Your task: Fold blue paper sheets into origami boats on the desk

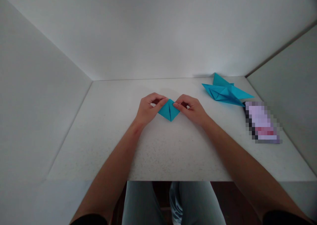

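Observation:
A small folded piece of blue paper (169,110) lies on the white table (104,136), shaped like a downward-pointing triangle with a centre crease. My left hand (148,109) pinches its upper left edge with curled fingers and the index finger laid along the fold. My right hand (192,109) pinches its upper right corner, fingers curled. Both hands rest on the tabletop at the middle.
Several finished blue paper folds (225,92) lie stacked at the back right of the table. A blurred flat rectangular object (262,122) lies just in front of them near the right wall. White walls close in the table on three sides.

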The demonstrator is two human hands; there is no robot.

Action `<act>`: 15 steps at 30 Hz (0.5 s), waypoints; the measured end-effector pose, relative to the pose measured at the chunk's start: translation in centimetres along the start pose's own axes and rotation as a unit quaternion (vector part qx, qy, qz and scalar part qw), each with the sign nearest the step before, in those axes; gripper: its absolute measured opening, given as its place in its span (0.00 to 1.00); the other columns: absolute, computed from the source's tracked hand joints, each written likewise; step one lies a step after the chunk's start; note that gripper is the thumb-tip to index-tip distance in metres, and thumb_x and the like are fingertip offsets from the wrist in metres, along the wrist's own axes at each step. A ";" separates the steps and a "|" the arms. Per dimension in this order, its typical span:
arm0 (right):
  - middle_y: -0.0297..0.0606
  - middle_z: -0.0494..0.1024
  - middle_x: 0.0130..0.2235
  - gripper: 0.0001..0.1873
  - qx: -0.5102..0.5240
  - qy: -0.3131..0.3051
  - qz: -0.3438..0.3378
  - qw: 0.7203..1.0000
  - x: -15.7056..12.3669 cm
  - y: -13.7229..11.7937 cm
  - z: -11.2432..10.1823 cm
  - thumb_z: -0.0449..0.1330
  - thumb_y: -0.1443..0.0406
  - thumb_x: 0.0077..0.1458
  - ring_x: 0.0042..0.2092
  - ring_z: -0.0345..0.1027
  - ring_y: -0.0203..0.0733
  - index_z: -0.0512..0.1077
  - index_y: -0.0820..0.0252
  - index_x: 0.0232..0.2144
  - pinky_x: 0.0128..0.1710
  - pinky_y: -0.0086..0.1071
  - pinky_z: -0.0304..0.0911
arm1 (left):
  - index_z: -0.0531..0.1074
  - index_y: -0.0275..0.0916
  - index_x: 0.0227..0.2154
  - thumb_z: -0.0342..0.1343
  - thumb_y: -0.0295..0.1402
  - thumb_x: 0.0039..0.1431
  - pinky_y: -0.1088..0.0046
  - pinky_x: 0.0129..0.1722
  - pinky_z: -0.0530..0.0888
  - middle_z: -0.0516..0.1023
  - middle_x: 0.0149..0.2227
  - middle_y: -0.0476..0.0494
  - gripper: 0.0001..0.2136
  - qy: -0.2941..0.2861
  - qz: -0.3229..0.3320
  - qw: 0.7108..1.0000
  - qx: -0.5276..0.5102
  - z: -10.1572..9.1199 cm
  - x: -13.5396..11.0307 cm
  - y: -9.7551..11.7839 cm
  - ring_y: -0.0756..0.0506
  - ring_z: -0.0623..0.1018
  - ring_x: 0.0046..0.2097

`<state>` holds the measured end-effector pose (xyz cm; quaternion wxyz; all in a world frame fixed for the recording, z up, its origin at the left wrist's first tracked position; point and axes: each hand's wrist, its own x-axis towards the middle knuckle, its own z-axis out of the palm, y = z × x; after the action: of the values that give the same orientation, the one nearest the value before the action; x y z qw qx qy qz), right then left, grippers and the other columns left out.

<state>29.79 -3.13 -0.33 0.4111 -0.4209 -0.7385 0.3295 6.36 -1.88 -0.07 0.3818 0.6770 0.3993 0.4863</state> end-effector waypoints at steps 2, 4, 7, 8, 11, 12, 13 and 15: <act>0.38 0.77 0.33 0.25 -0.001 0.006 -0.002 1.000 0.0 -0.1 0.0 0.63 0.41 0.67 0.32 0.66 0.40 0.78 0.54 0.33 0.32 0.36 0.61 | 0.84 0.41 0.34 0.66 0.48 0.65 0.71 0.39 0.79 0.85 0.35 0.43 0.15 0.009 -0.003 1.000 -0.001 0.0 0.0 -0.2 0.47 0.82 0.36; 0.38 0.77 0.33 0.25 -0.001 0.012 -0.002 1.000 0.0 -0.1 0.0 0.63 0.42 0.67 0.32 0.67 0.40 0.78 0.54 0.33 0.32 0.36 0.62 | 0.83 0.41 0.35 0.66 0.47 0.65 0.72 0.38 0.79 0.85 0.35 0.44 0.14 0.004 -0.003 1.000 0.000 0.0 0.0 -0.3 0.47 0.82 0.36; 0.38 0.78 0.34 0.24 0.002 0.002 -0.003 1.000 -0.1 -0.1 0.1 0.63 0.42 0.67 0.32 0.67 0.39 0.78 0.54 0.33 0.32 0.35 0.62 | 0.83 0.41 0.36 0.68 0.48 0.63 0.72 0.37 0.78 0.85 0.34 0.44 0.15 -0.009 -0.008 1.000 0.007 0.1 -0.1 -0.3 0.47 0.82 0.35; 0.37 0.78 0.34 0.24 0.003 -0.001 -0.005 1.000 -0.1 -0.2 0.1 0.63 0.42 0.67 0.32 0.66 0.39 0.79 0.54 0.33 0.32 0.35 0.62 | 0.83 0.41 0.35 0.68 0.49 0.62 0.72 0.38 0.78 0.85 0.34 0.44 0.16 -0.010 -0.010 1.000 0.008 0.2 -0.1 -0.2 0.47 0.82 0.35; 0.38 0.78 0.34 0.24 -0.001 0.000 -0.010 1.000 -0.1 -0.4 0.1 0.63 0.42 0.68 0.32 0.66 0.39 0.79 0.54 0.33 0.32 0.35 0.62 | 0.82 0.41 0.32 0.68 0.52 0.62 0.71 0.39 0.78 0.84 0.33 0.44 0.18 -0.005 -0.007 1.000 -0.004 0.3 -0.1 0.0 0.47 0.81 0.35; 0.38 0.78 0.34 0.24 -0.004 0.004 -0.011 1.000 -0.1 -0.4 0.1 0.63 0.42 0.68 0.32 0.67 0.40 0.79 0.54 0.33 0.32 0.35 0.62 | 0.82 0.41 0.32 0.68 0.52 0.61 0.71 0.40 0.79 0.84 0.33 0.44 0.18 -0.003 -0.007 1.000 -0.011 0.3 -0.1 0.1 0.47 0.81 0.35; 0.38 0.78 0.34 0.24 -0.006 0.010 -0.011 1.000 -0.1 -0.5 0.1 0.63 0.42 0.67 0.32 0.67 0.40 0.79 0.54 0.33 0.32 0.36 0.62 | 0.81 0.41 0.31 0.69 0.53 0.61 0.71 0.39 0.79 0.84 0.33 0.45 0.19 0.000 -0.010 1.000 -0.019 0.3 0.0 0.1 0.47 0.81 0.35; 0.38 0.77 0.34 0.25 -0.008 0.029 -0.011 0.999 -0.1 -0.4 0.1 0.62 0.42 0.67 0.33 0.67 0.41 0.78 0.54 0.32 0.32 0.36 0.63 | 0.80 0.40 0.31 0.69 0.53 0.61 0.72 0.38 0.78 0.83 0.32 0.45 0.19 0.013 -0.020 0.999 -0.039 0.2 0.0 0.0 0.48 0.80 0.34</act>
<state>29.60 -3.42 -0.04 0.4326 -0.4253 -0.7333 0.3069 6.58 -1.91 -0.09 0.4117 0.6472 0.3986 0.5028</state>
